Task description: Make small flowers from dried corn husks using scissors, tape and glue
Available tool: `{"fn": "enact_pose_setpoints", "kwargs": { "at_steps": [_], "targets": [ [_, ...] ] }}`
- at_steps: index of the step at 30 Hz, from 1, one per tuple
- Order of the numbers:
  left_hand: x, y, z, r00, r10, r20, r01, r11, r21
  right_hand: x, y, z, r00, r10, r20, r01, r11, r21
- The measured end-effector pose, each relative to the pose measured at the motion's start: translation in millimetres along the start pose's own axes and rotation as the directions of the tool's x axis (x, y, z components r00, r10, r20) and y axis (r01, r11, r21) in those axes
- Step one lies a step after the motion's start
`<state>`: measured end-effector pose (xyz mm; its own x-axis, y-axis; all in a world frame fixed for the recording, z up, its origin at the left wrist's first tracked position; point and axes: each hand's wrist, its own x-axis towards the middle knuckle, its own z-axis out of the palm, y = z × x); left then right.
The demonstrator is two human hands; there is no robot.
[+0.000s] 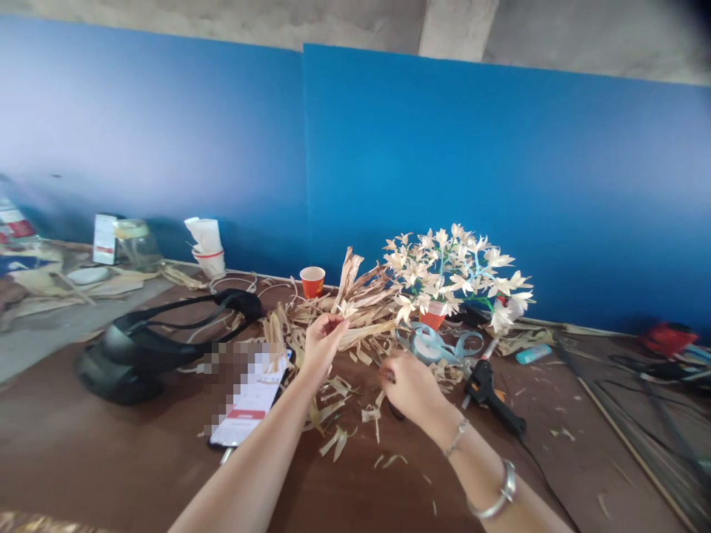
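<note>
Pale flower [346, 309] sits at one o'clock of the left hand [324, 337], pinched in its nearly closed grasp; the right hand [409, 381] is loosely curled at four o'clock from the flower, its contents impossible to tell

Exposure medium-bright, light soft and diffuse, direction can't tell. Left hand [324, 342] and right hand [412, 381] evenly lit, shadows around them on the tabletop [383, 492] faint, soft-edged. Blue panel [389, 148] behind: pale glare patches far left and far right of hands, saturated straight ahead. Wide-angle stretch toward edges; bottle [16, 222] far left and red object [666, 339] far right smeared. Dark corner, upper right. Mosaic blocks over phone [240, 422] left of hands.
</note>
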<state>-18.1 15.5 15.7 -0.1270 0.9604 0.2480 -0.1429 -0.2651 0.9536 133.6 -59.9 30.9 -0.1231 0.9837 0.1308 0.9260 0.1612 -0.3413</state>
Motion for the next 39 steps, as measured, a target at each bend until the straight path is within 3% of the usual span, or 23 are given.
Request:
{"fn": "enact_pose_setpoints", "kwargs": {
  "at_steps": [6, 12, 20, 27, 34, 39],
  "targets": [
    [1.8, -1.8, -3.6, 0.997, 0.062, 0.04, -0.065, 0.995, 0.079, 24.9, -31.9, 32.9, 0.994, -0.03, 0.102, 0.026, 0.999, 0.046],
    [1.3, -0.7, -2.1, 0.995, 0.096, 0.026, -0.098, 0.992, 0.084, 27.4, -37.8, 51.7, 0.997, 0.006, 0.081, -0.013, 0.996, 0.086],
    [1.3, -1.2, -0.3, 0.993, 0.12, 0.015, -0.121, 0.986, 0.118, 29.0, -15.6, 34.7, 0.994, 0.048, 0.101, -0.081, 0.932, 0.354],
    [-0.2, -5.1, 1.1, 0.994, 0.106, 0.037, -0.11, 0.987, 0.118, 27.8, 2.4, 26.4, 0.988, 0.134, 0.076, -0.152, 0.772, 0.618],
    [-7.1, -5.1, 6.0, 0.975, 0.138, 0.173, -0.155, 0.984, 0.089, 22.4, 7.7, 19.8, 0.982, 0.166, 0.094, -0.174, 0.576, 0.799],
    [-19.3, -5.0, 12.5, 0.928, 0.149, 0.342, -0.202, 0.972, 0.123, 18.7, 8.9, 17.9, 0.984, 0.167, 0.068, -0.148, 0.53, 0.835]
  ]
}}
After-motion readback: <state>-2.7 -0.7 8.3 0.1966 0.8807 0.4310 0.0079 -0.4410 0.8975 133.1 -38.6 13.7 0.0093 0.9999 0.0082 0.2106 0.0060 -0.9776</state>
